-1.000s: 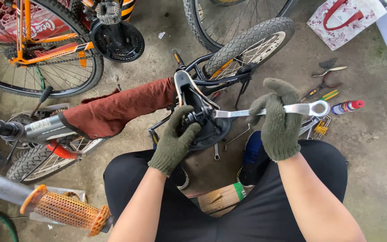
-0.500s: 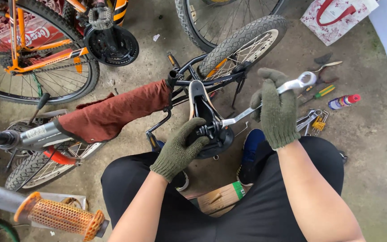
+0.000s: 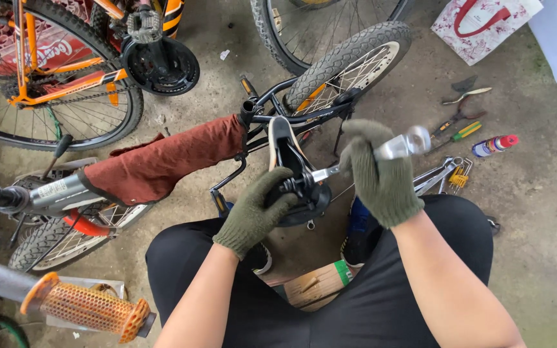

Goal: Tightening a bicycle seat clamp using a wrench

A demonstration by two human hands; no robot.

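1. A red crate (image 3: 8, 48) with white lettering stands far left, behind the orange bicycle.
2. A white bag (image 3: 481, 26) with a red pattern and red handles lies far right on the floor.
3. A small cardboard box (image 3: 314, 287) with a green strip sits near, between the person's legs.
4. A white label (image 3: 51, 189) is stuck on a grey tube at left.

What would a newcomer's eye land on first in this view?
Dead centre, two green-gloved hands: the left hand steadies a black bicycle saddle while the right hand grips a silver wrench set at its underside. A rust-red cloth drapes the bike frame to the left, and an orange handlebar grip juts in at lower left.
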